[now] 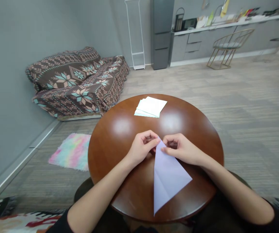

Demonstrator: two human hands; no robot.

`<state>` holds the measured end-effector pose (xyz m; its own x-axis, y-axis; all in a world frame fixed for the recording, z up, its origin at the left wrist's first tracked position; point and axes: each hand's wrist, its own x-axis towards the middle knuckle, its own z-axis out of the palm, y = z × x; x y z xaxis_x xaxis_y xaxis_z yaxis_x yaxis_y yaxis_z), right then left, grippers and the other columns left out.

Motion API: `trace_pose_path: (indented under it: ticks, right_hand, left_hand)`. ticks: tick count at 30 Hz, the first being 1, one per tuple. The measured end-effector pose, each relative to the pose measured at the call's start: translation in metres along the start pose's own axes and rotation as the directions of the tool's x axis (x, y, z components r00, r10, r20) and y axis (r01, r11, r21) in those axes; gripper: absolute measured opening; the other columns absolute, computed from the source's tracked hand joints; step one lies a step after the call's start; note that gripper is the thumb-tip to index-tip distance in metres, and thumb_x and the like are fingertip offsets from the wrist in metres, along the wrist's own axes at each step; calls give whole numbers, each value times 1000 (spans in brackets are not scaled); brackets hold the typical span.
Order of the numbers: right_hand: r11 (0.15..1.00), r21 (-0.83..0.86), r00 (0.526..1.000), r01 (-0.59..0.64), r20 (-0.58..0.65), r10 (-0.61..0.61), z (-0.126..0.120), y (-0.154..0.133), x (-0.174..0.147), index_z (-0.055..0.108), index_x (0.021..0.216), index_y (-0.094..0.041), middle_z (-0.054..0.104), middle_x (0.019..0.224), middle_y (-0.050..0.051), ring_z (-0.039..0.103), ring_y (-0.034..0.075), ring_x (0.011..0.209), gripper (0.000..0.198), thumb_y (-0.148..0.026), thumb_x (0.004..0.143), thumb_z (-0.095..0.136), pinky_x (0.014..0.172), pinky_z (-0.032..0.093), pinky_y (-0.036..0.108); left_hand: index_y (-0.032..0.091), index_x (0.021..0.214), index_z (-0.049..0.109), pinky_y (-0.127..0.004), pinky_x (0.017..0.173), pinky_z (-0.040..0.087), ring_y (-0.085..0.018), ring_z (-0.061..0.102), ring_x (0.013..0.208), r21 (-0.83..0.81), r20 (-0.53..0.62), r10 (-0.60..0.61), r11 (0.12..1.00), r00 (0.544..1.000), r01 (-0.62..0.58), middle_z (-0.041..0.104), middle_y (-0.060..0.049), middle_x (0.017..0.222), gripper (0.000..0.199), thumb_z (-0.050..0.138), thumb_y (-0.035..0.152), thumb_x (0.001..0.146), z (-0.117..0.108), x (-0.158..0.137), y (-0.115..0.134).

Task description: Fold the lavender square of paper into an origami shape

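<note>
Left hand (142, 147) pinches the tip of the paper (167, 174), right hand (184, 149) its edge. Folding seems the present step; creasing would call for aligned edges.

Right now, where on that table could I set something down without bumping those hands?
Bare wood on the round wooden table lies between the left hand and the left edge, and between the paper stack and the right edge, beyond the right hand. Crowded: the near middle, where both hands are on the folded lavender paper.
</note>
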<state>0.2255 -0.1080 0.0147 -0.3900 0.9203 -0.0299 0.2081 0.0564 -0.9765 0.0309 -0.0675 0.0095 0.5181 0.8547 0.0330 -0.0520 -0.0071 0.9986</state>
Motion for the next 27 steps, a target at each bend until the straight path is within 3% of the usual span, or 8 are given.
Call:
trace_pose_path:
  ticks: [8, 16, 21, 24, 27]
  right_hand:
    - [1000, -4, 1000, 5, 7, -5, 1, 0, 0, 53, 69, -18, 50, 64, -4, 43, 11, 61, 16, -19, 82, 62, 55, 31, 24]
    - [999, 20, 999, -35, 41, 34, 2, 1, 1, 50, 67, -18, 48, 64, -5, 41, 10, 61, 18, -16, 81, 61, 55, 31, 23]
    - [999, 35, 998, -41, 48, 39, 2, 2, 2, 54, 72, -17, 52, 67, -4, 45, 11, 62, 15, -20, 84, 62, 57, 34, 24]
    - [998, 38, 994, -59, 90, 56, -1, 3, 3, 56, 73, -17, 55, 69, -3, 48, 12, 64, 15, -24, 84, 65, 59, 36, 24]
    - [997, 40, 989, -73, 130, 67, -10, 4, 3, 59, 72, -17, 57, 69, -3, 51, 13, 65, 16, -26, 81, 68, 61, 37, 25]
  left_hand:
    - [14, 71, 65, -21, 58, 45, -9, 57, 57, -181, -69, -71, 982, 995, 58, 65, 0, 65, 20, 79, 26, 76, 3, -1, -6]
    - [15, 73, 62, -23, 56, 47, -10, 58, 55, -286, -36, -178, 944, 983, 161, 65, 0, 65, 25, 80, 31, 75, 8, 0, -6]
    - [15, 72, 62, -21, 56, 45, -9, 57, 56, -222, -83, -113, 971, 990, 92, 64, 1, 64, 23, 79, 30, 77, 7, 1, -9]
    - [16, 72, 61, -21, 57, 45, -9, 55, 57, -154, -189, -41, 988, 981, 12, 63, 2, 64, 23, 77, 32, 78, 3, 3, -9]
    - [17, 75, 60, -21, 58, 46, -9, 54, 56, -47, -343, 51, 996, 938, -71, 60, 4, 64, 22, 75, 33, 80, -5, 5, -4]
